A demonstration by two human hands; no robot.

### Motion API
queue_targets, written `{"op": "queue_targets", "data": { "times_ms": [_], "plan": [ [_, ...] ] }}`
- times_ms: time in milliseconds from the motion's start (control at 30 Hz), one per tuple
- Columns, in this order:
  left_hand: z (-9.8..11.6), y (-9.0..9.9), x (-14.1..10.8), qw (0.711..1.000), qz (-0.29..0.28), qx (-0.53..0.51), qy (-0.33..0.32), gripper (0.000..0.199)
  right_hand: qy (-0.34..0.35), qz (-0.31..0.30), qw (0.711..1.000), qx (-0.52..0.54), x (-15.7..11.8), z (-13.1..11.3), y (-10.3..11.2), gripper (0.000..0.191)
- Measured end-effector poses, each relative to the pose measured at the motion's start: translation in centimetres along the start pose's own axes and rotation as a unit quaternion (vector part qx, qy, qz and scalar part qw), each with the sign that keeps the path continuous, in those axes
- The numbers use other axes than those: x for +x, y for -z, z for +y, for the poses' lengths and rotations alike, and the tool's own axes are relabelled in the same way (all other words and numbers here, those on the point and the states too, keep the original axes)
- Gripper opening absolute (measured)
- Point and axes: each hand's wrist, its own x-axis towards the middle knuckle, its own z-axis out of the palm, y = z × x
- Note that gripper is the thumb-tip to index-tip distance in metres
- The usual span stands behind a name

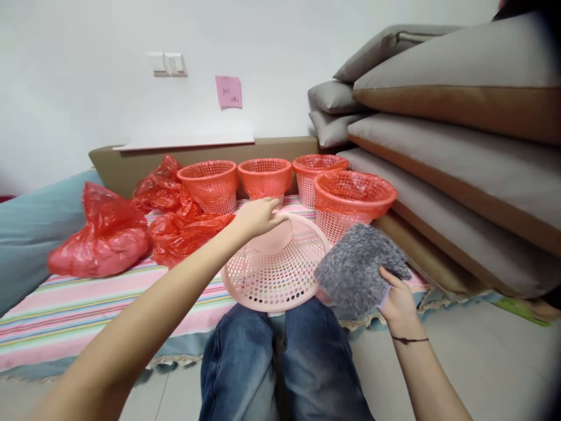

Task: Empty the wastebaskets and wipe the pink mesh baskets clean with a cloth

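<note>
A pale pink plastic basket (280, 278) with perforated walls rests tilted by my knees, its round mouth turned toward me. My left hand (258, 217) is closed over the basket's far rim, thumb on the inner side. Off to the right of the basket, my right hand (398, 298) pinches a grey, fuzzy cleaning cloth (359, 269) by its edge, thumb on top. The cloth hangs flat near the basket's right rim; whether they touch I cannot tell. Most of the right fingers are hidden beneath the cloth.
Several pink baskets lined with red bags, such as the nearest basket (335, 225), stand behind. Red plastic bags (105, 240) lie left on a striped cloth (105, 307). Stacked grey cushions (464, 152) rise at right. A pink note (228, 92) is on the wall.
</note>
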Motion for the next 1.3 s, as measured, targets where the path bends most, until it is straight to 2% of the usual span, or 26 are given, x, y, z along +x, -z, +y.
{"op": "queue_targets", "data": {
  "times_ms": [67, 133, 200, 300, 367, 467, 533, 633, 733, 867, 933, 1000, 1067, 1167, 1233, 1300],
  "plan": [
    [-1.0, -0.2, -2.9, 0.998, 0.047, -0.035, 0.02, 0.044, -0.034, 0.078, 0.993, 0.082, 2.1, 1.1, 1.8, 0.025],
    [-2.5, -1.1, -6.3, 0.991, 0.094, -0.076, 0.062, 0.044, -0.06, 0.115, 0.982, 0.139, 3.9, 2.4, 2.5, 0.021],
    [-4.1, -2.8, -9.7, 0.977, 0.133, -0.11, 0.123, 0.049, -0.075, 0.129, 0.973, 0.177, 5.2, 3.8, 2.4, 0.019],
    [-6.2, -6.3, -14.4, 0.947, 0.172, -0.151, 0.224, 0.06, -0.091, 0.139, 0.962, 0.218, 7.1, 5.6, 1.3, 0.019],
    [-6.7, -8.9, -16.9, 0.911, 0.164, -0.237, 0.296, 0.063, -0.096, 0.143, 0.957, 0.235, 8.1, 6.6, 0.3, 0.02],
    [-6.2, -12.3, -19.7, 0.824, 0.132, -0.404, 0.373, 0.068, -0.114, 0.148, 0.951, 0.248, 9.1, 8.1, -0.9, 0.02],
    [-5.5, -13.9, -21.1, 0.789, 0.113, -0.474, 0.374, 0.072, -0.132, 0.149, 0.947, 0.254, 9.2, 8.9, -1.1, 0.02],
    [-4.7, -15.0, -22.6, 0.762, 0.093, -0.518, 0.377, 0.075, -0.163, 0.16, 0.941, 0.251, 8.3, 9.5, -0.3, 0.017],
    [-4.3, -15.4, -23.2, 0.746, 0.089, -0.535, 0.388, 0.075, -0.202, 0.181, 0.935, 0.23, 5.8, 9.6, 1.9, 0.015],
    [-3.9, -16.0, -22.4, 0.736, 0.098, -0.563, 0.362, 0.068, -0.237, 0.179, 0.934, 0.198, -0.1, 10.1, 4.8, 0.014],
    [-3.6, -16.4, -21.5, 0.741, 0.112, -0.557, 0.359, 0.062, -0.238, 0.183, 0.939, 0.168, -3.3, 10.7, 5.5, 0.016],
    [-3.1, -16.5, -20.4, 0.759, 0.133, -0.525, 0.362, 0.056, -0.202, 0.152, 0.963, 0.094, -5.8, 11.5, 5.6, 0.019],
    [-2.7, -16.4, -19.2, 0.789, 0.159, -0.468, 0.366, 0.049, -0.179, 0.082, 0.98, 0.023, -7.3, 12.0, 4.8, 0.028],
    [-2.4, -15.5, -17.4, 0.82, 0.209, -0.381, 0.373, 0.035, -0.122, -0.018, 0.988, -0.089, -7.5, 11.8, 2.4, 0.053],
    [-2.6, -14.2, -16.3, 0.828, 0.232, -0.355, 0.367, 0.03, -0.036, -0.077, 0.98, -0.181, -6.6, 10.8, 0.3, 0.073],
    [-3.1, -12.3, -15.5, 0.84, 0.232, -0.346, 0.346, 0.028, 0.079, -0.127, 0.951, -0.271, -5.4, 9.4, -2.0, 0.09]
  ]
}}
